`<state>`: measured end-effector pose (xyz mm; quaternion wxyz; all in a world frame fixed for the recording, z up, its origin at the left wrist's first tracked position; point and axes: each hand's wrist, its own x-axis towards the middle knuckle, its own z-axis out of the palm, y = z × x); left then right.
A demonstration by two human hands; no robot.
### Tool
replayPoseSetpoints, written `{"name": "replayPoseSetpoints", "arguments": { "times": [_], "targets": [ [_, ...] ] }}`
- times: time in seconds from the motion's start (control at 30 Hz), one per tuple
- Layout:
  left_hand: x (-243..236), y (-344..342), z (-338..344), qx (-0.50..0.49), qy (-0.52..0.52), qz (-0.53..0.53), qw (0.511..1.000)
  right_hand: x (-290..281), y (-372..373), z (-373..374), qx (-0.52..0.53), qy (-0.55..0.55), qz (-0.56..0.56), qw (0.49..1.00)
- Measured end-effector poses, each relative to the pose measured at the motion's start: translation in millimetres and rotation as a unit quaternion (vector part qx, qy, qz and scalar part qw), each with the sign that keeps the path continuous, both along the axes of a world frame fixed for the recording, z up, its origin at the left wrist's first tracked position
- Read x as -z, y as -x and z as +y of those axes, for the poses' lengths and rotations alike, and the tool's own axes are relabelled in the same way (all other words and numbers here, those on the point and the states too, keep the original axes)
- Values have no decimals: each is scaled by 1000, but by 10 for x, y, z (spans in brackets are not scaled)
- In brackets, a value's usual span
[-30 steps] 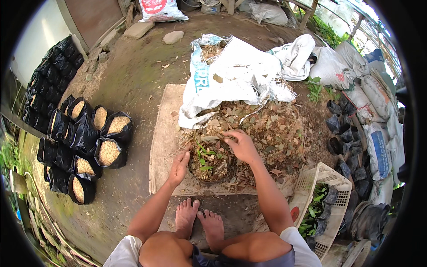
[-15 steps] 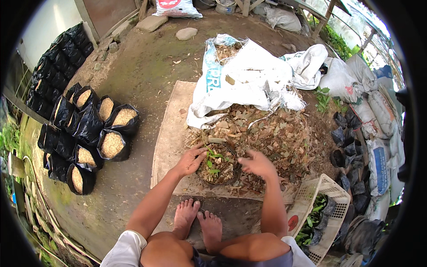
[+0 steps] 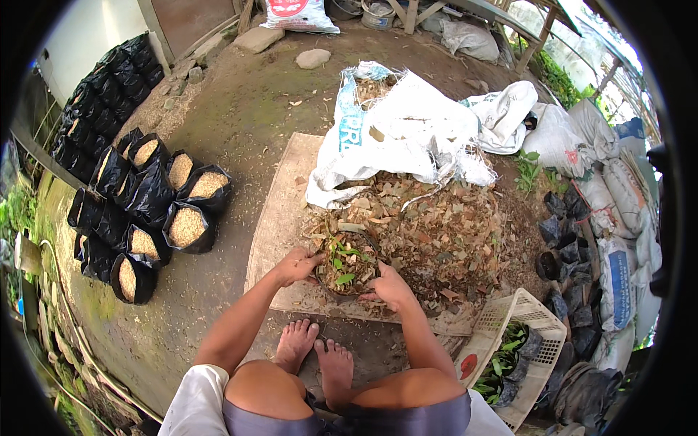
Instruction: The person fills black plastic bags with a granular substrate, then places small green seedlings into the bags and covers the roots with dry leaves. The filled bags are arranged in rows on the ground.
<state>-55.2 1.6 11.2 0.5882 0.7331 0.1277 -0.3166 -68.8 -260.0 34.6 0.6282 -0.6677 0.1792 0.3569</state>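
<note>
Between my hands stands a dark, round planter bag (image 3: 336, 293) filled with dry leaf litter. A small green seedling (image 3: 342, 259) grows in it. My left hand (image 3: 297, 267) pinches the bag's left rim, fingertips curled over the edge. At the right rim my right hand (image 3: 391, 288) is closed on the bag, its fingers partly hidden against the side. The bag sits at the near left of a spread of chopped dry leaves (image 3: 443, 240), on a brown mat (image 3: 273, 218).
White sacks (image 3: 407, 131) cover the far part of the leaf pile. Black bags of pale husks (image 3: 185, 227) stand at left. A cream crate (image 3: 502, 312) with seedlings is at near right, beside empty dark bags (image 3: 571, 251) and filled sacks (image 3: 618, 280).
My right hand, raised with fingers apart before, has come down to the bag's right rim. My left hand has moved slightly down and left and now grips the rim.
</note>
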Motion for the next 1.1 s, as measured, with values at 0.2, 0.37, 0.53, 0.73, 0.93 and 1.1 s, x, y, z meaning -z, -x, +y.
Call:
{"name": "replayPoseSetpoints", "arguments": {
  "times": [0.2, 0.37, 0.53, 0.73, 0.93, 1.1],
  "targets": [
    [-408, 344, 53, -84, 68, 1, 994, -622, -24, -304, -77, -71, -9, 995],
    [-1167, 744, 533, -195, 91, -6, 976, -763, -109, -677, -34, -108, -177, 978],
    [-1801, 1263, 1280, -297, 79, -23, 951, -427, 9, -931, -9, 238, -265, 935],
    [-2069, 2237, 1871, -450, 67, -76, 887, -358, 249, -909, -150, 207, -151, 955],
    [-2008, 3285, 2341, -608, 99, -107, 780, -625, 80, -536, -261, 342, -148, 891],
    [-1728, 4314, 2577, -698, 110, -135, 695, -1058, -194, -159, -436, 414, -219, 768]
  ]
}}
